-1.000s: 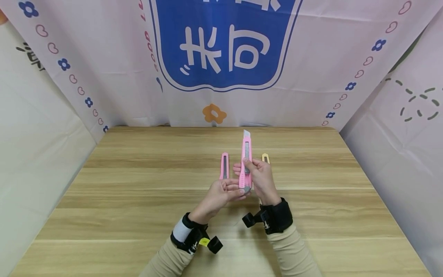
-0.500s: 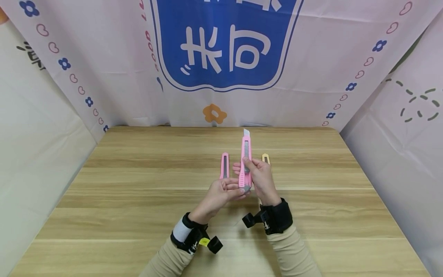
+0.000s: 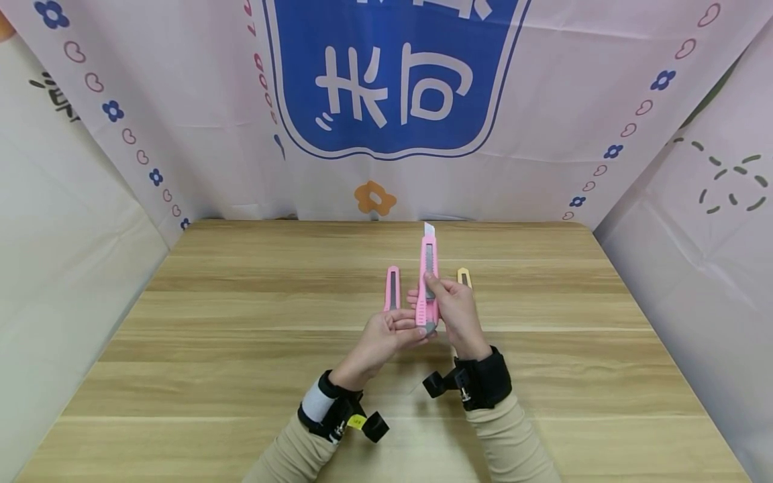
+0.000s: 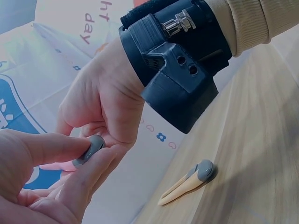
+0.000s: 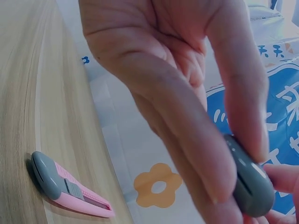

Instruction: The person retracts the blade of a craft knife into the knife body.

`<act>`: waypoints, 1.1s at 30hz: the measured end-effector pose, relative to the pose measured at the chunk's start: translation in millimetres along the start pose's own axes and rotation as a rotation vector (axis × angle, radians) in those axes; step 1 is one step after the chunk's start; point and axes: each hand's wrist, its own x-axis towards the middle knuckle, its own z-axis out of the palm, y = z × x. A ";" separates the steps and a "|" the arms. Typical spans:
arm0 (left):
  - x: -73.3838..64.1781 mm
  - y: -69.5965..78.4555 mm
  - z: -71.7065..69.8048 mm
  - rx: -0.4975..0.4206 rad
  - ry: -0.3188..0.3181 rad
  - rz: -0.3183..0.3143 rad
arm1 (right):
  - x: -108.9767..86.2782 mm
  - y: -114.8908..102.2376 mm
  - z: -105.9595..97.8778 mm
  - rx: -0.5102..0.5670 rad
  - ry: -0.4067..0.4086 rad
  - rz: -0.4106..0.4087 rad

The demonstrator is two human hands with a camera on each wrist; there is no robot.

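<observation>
A pink utility knife is held between both hands over the middle of the table, its silver blade out and pointing at the back wall. The right hand grips its body from the right, thumb on the grey slider strip. With thumb and fingers the left hand pinches the grey end cap, which both wrist views also show. A second pink utility knife lies on the table just left, partly hidden by the left hand. A yellow utility knife lies to the right, mostly covered by the right hand in the head view.
The wooden table meets a white printed cloth with a blue sign at the back. Pale cloth walls rise at both sides. Black wrist cameras stick out near the table's middle.
The held pink knife and its blade tip have shifted slightly toward the back, along with the right thumb. Both forearms and the two knives on the table have stayed put.
</observation>
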 end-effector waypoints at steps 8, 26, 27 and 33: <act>-0.6 0.2 -0.3 -0.015 -0.006 0.009 | -1.3 -1.0 1.8 0.020 0.015 -0.030; -1.6 2.2 1.6 -0.007 0.003 -0.010 | -1.7 2.9 0.8 0.103 -0.017 -0.125; -1.7 1.9 1.6 -0.007 0.001 -0.008 | -1.9 3.1 0.7 0.105 -0.019 -0.128; -2.1 0.7 1.6 -0.012 -0.003 -0.006 | -1.7 3.6 1.0 0.116 -0.020 -0.149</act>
